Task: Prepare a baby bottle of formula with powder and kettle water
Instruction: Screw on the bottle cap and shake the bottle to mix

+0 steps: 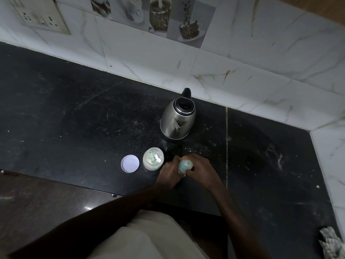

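Observation:
A pale blue baby bottle stands on the black counter, seen from above. My left hand grips its left side and my right hand wraps around its right side and top. To the left of the bottle stands an open clear powder jar with white powder and a light green scoop inside. Its white lid lies flat on the counter left of the jar. A steel kettle with a black handle stands behind, spout toward me, its lid open.
A white marble-tiled wall runs along the back and right of the counter. A switch panel is on the wall at the upper left. A crumpled checked cloth lies at the counter's near right corner.

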Available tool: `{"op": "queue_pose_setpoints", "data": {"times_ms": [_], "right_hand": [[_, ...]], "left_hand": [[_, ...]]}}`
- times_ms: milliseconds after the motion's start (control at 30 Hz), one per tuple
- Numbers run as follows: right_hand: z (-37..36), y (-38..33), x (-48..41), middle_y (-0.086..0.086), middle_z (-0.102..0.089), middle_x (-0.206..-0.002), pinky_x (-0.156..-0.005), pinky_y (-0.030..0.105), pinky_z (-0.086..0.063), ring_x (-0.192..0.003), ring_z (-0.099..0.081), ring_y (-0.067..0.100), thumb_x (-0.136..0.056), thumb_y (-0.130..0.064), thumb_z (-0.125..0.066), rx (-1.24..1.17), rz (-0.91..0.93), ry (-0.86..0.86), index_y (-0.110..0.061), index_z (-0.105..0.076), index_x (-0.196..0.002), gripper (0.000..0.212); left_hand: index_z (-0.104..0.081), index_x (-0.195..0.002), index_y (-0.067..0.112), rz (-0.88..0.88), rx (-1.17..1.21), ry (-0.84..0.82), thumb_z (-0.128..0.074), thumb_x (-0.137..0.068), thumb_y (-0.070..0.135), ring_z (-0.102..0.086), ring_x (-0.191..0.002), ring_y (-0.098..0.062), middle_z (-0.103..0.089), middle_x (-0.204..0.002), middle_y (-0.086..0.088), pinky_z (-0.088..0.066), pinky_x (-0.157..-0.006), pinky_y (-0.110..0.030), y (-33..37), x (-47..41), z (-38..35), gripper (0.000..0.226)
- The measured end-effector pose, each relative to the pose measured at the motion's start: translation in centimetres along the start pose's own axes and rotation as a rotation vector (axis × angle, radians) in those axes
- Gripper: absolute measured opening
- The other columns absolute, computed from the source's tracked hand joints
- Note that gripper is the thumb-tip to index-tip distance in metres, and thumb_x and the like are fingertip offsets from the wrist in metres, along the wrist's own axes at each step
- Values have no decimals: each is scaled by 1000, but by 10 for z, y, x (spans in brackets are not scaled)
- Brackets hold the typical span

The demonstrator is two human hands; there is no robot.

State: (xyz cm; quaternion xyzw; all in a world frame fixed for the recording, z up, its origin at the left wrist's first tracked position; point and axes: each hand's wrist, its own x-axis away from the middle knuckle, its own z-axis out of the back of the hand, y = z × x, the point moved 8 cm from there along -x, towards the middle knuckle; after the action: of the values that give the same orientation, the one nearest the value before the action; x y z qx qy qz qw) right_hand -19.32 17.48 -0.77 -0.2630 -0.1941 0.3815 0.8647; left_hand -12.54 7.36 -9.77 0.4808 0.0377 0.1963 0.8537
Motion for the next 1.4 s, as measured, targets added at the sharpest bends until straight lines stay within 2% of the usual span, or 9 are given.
{"op": "queue_pose_setpoints", "data": {"times_ms": [300, 467, 567, 667, 800, 933, 1133, 1267, 1400], "right_hand": [[-7, -1, -6, -2, -73, -94, -78, 37, -55, -85, -68, 17, -72, -13, -74, 115, -81, -63, -22, -71, -101, 31], [-13, -1, -7, 1, -76, -98, -81, 40, -59, -87, -73, 18, -81, -20, -77, 240, -148, -14, -22, -73, -102, 22], [-22, -1, -2, 9, -70, -129, -102, 39, -54, -114, -69, 24, -87, -15, -74, 231, -183, -29, -15, -67, -133, 47], [-32, 1, 3, 8, -44, -159, -112, 40, -47, -138, -55, 27, -96, -13, -68, 299, -234, -140, -21, -37, -162, 73], [-37, -5, 4, 5, -32, -161, -101, 48, -54, -131, -58, 34, -102, -18, -58, 397, -257, -166, -32, -26, -164, 71], [-47, -4, 10, 6, -20, -159, -96, 49, -58, -125, -61, 37, -86, -4, -73, 344, -331, -137, -32, -12, -165, 104], [-40, -10, 17, 4, -9, -168, -98, 50, -58, -128, -60, 42, -80, -4, -73, 250, -285, -140, -43, 7, -164, 123], [-29, -11, 20, 2, -2, -173, -97, 54, -57, -129, -59, 48, -84, -3, -68, 244, -267, -116, -45, 17, -162, 123], [-21, -17, 22, 6, -5, -171, -93, 55, -58, -125, -59, 50, -87, -6, -65, 258, -242, -98, -45, 14, -163, 116]], "left_hand": [[-53, -116, 18, -17, 29, 13, -79, -83, 37, -74, -86, -31, -77, -96, -7, -58, -70, -44, 0, 2, 1, 46], [-57, -106, 20, -37, -53, 67, -65, -88, 49, -74, -73, -23, -73, -85, -2, -57, -66, -39, 3, 1, 3, 35], [-56, -108, 23, -61, -22, 65, -59, -82, 55, -74, -72, -20, -74, -83, 0, -58, -64, -40, 2, 0, 3, 41], [-55, -118, 21, -54, 10, 23, -68, -80, 42, -76, -80, -23, -77, -91, -1, -57, -66, -38, 2, -1, 2, 45], [-53, -129, 9, -41, 13, 14, -72, -81, 31, -76, -83, -29, -78, -94, -6, -57, -67, -39, 1, -1, 0, 56], [-55, -128, 7, -46, -7, 22, -70, -83, 29, -76, -81, -31, -78, -92, -8, -54, -66, -37, 4, -2, 0, 52], [-57, -128, 7, -68, -49, -19, -72, -83, 24, -75, -85, -34, -77, -94, -9, -54, -71, -41, 13, 1, 2, 50], [-62, -113, 16, -70, -101, -55, -76, -88, 24, -75, -88, -27, -78, -95, -4, -45, -71, -29, 21, 2, 6, 30], [-62, -108, 15, -140, -106, -14, -78, -84, 14, -76, -77, -30, -78, -86, -3, -57, -66, -42, 27, 1, 7, 29]]}}
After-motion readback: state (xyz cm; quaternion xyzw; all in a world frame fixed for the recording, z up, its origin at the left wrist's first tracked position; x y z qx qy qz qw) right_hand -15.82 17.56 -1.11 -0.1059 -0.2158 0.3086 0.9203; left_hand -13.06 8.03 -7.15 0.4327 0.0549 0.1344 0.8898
